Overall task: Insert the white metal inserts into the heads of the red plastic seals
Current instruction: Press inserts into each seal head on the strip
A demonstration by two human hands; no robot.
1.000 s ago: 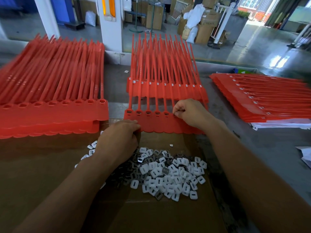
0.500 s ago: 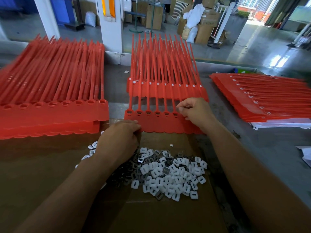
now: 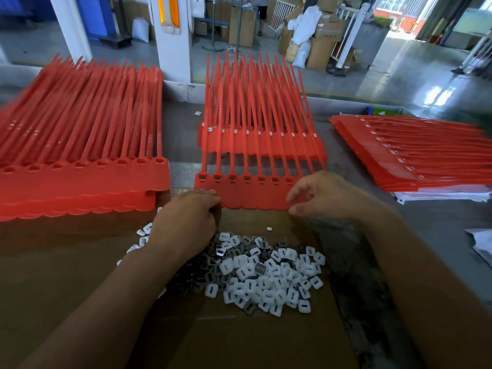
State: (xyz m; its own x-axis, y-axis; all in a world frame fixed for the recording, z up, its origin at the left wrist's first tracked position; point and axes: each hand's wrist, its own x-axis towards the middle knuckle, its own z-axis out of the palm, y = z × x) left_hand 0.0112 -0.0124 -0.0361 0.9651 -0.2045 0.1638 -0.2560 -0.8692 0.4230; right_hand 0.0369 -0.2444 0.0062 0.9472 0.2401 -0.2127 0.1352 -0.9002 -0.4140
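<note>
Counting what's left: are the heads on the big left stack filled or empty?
Empty: the left stack's heads show open red sockets, no white inserts.

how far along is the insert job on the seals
Done: the front strip of red seals shows inserts in the seven heads in view, and the stack behind it has white inserts too. In hand: the left hand pins the strip's edge; the right hand hovers open at its right end. Left: the left stack has open heads, and a big pile of loose inserts remains.

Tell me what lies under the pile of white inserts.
The white inserts lie on brown cardboard. Its left part is covered by the left hand; beneath the cardboard is hidden.
</note>
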